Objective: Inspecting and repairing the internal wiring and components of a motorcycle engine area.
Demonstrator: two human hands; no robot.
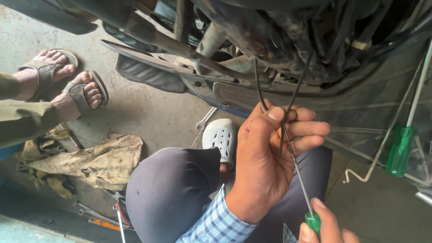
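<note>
Thin black cable and green-handled screwdriver under a vehicle's underside

The thin black flexible cable (pixel 260 90) hangs from the dark machinery above and bends into a loop, pinched at its lower end. The slim steel-shafted screwdriver with a translucent green plastic handle (pixel 297 166) slants up-left, its tip apparently meeting the cable at the pinch, though fingers hide the exact contact.

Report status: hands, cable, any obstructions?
Left hand pinching black cable loop. Right hand gripping green-handled screwdriver, shaft at the fingers. Second green screwdriver leaning nearby, clear.
</note>
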